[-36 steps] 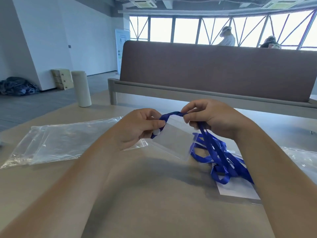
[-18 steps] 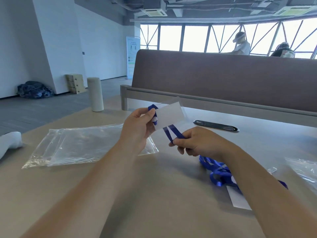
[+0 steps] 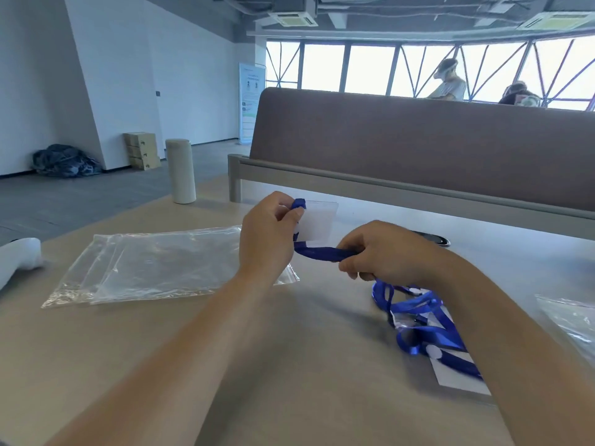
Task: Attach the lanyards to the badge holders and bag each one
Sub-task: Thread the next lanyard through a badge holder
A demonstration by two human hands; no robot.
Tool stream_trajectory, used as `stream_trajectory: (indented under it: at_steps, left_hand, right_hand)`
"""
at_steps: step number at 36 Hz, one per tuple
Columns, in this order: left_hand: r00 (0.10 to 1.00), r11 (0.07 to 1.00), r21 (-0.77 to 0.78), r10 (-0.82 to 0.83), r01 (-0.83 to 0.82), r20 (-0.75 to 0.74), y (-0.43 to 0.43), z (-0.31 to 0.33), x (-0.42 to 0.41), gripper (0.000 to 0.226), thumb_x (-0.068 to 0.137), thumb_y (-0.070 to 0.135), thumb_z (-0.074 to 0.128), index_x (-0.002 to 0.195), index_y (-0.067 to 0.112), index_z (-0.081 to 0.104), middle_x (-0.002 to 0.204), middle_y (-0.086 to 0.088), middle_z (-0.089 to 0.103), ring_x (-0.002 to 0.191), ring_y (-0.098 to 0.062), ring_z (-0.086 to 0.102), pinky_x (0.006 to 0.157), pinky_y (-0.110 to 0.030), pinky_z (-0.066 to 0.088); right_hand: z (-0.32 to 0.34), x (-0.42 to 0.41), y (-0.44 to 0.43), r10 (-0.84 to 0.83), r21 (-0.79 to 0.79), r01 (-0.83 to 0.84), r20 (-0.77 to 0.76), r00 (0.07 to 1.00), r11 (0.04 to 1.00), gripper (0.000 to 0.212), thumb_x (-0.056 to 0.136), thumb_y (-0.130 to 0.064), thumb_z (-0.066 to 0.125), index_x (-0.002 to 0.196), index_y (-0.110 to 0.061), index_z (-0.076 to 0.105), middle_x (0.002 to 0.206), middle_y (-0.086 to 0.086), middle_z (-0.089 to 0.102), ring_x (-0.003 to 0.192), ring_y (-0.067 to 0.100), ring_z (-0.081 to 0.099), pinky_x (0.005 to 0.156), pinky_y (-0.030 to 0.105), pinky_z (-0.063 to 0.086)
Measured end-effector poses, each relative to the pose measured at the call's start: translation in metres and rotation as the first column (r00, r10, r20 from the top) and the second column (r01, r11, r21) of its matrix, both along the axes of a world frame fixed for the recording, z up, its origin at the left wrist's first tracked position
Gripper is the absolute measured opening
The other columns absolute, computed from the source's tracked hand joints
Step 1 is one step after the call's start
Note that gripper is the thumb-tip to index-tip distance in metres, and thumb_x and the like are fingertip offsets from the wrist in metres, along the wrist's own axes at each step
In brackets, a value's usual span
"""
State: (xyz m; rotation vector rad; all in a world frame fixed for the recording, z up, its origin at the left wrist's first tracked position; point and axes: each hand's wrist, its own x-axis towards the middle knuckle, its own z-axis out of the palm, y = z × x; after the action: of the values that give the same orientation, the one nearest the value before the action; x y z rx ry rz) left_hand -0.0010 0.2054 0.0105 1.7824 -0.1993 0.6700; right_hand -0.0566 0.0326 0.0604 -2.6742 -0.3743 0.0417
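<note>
right hand (image 3: 396, 252) has pulled lanyard (image 3: 322, 254) taut below badge holder (image 3: 320, 223).

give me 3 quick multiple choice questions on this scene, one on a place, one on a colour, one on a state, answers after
1. Where does the stack of clear plastic zip bags lie?
A. On the beige table, left of the left hand
B. On a chair seat
C. Inside a drawer

2. What colour is the flat fabric lanyard strap running from the left hand to the right hand?
A. Red
B. Green
C. Blue

3. What state is the clear rectangular badge holder in?
A. Lying flat on the table
B. Held up off the table by the left hand
C. Sealed inside a bag

Answers:
1 A: the bags lie flat on the tabletop beside the left wrist.
2 C: the strap the right hand grips is plainly blue.
3 B: the left hand pinches its edge above the table.
</note>
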Motion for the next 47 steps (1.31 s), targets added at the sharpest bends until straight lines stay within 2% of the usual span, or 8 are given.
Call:
stream_trajectory:
  at_steps: [10,15,21,31,35,39,43,47]
  left_hand:
    - [0.976,0.953,0.238,-0.156,0.189,-0.15,-0.004,0.003,-0.006,0.007,0.092,0.02,0.064,0.086,0.02,0.067,0.074,0.001,0.072,0.061,-0.018,0.066,0.057,-0.024,0.045]
    - [0.826,0.819,0.21,-0.454,0.534,-0.334,-0.005,0.007,-0.016,0.004,0.089,0.006,0.065,0.089,0.009,0.069,0.063,-0.002,0.069,0.058,-0.021,0.061,0.061,-0.032,0.051]
    - [0.63,0.698,0.039,-0.62,0.715,-0.468,0.0,0.009,-0.021,0.005,0.093,0.008,0.065,0.094,0.011,0.069,0.084,-0.019,0.069,0.073,-0.018,0.062,0.077,-0.036,0.055]
    - [0.425,0.532,-0.428,-0.845,0.731,-0.323,0.003,0.011,-0.022,0.006,0.079,0.013,0.065,0.084,0.013,0.064,0.058,-0.003,0.058,0.047,-0.012,0.049,0.048,-0.017,0.042]
    - [0.445,0.466,-0.558,-0.876,0.686,-0.185,0.003,0.009,-0.016,0.006,0.078,0.013,0.064,0.078,0.017,0.068,0.06,-0.005,0.057,0.053,-0.015,0.051,0.057,-0.022,0.049]
    - [0.515,0.413,-0.707,-0.854,0.575,-0.08,0.002,0.008,-0.007,0.006,0.076,0.015,0.068,0.082,0.016,0.07,0.075,-0.007,0.064,0.073,-0.019,0.059,0.068,-0.028,0.058]
    - [0.58,0.321,-0.823,-0.814,0.47,0.014,0.002,0.009,-0.004,0.012,0.078,0.012,0.068,0.09,0.012,0.068,0.088,-0.009,0.072,0.08,-0.021,0.069,0.072,-0.029,0.062]
    - [0.697,0.393,-0.835,-0.717,0.385,-0.016,0.004,0.008,-0.002,0.008,0.093,0.005,0.06,0.092,0.011,0.065,0.083,-0.008,0.072,0.076,-0.019,0.069,0.072,-0.032,0.063]
  right_hand:
    - [0.017,-0.004,-0.018,-0.037,0.128,0.025,0.088,0.995,0.991,0.006,0.091,-0.023,0.065,0.086,-0.022,0.067,0.057,-0.009,0.063,0.042,-0.001,0.051,0.043,0.007,0.036]
    - [0.019,-0.002,-0.023,-0.042,0.192,0.022,0.098,0.994,0.981,0.004,0.089,-0.023,0.068,0.089,-0.024,0.072,0.081,-0.003,0.073,0.067,0.008,0.064,0.065,0.02,0.057]
    - [0.022,-0.003,-0.034,-0.05,0.259,0.017,0.124,0.991,0.966,0.003,0.089,-0.025,0.069,0.086,-0.025,0.071,0.081,-0.007,0.073,0.073,0.013,0.067,0.064,0.02,0.056]
    - [0.008,0.002,-0.038,-0.099,0.451,0.047,0.093,0.991,0.892,0.01,0.087,-0.028,0.07,0.086,-0.018,0.073,0.074,0.003,0.069,0.058,0.008,0.054,0.064,0.027,0.049]
    - [0.002,0.001,-0.029,-0.089,0.567,0.039,0.06,0.994,0.823,0.016,0.084,-0.031,0.074,0.086,-0.014,0.073,0.084,0.023,0.066,0.067,0.02,0.053,0.062,0.029,0.045]
    - [-0.007,0.004,-0.025,-0.113,0.648,0.087,-0.001,0.994,0.757,0.019,0.089,-0.002,0.057,0.082,-0.012,0.072,0.054,0.006,0.057,0.046,0.013,0.042,0.041,0.015,0.033]
    - [-0.017,0.006,-0.019,-0.052,0.628,0.069,-0.046,0.998,0.775,0.024,0.095,-0.018,0.058,0.075,-0.008,0.067,0.057,0.003,0.057,0.049,0.013,0.042,0.046,0.019,0.036]
    - [-0.028,0.012,-0.013,0.021,0.673,0.079,-0.14,0.99,0.736,0.013,0.094,-0.01,0.062,0.095,-0.01,0.075,0.077,0.008,0.069,0.057,0.02,0.055,0.055,0.024,0.047]
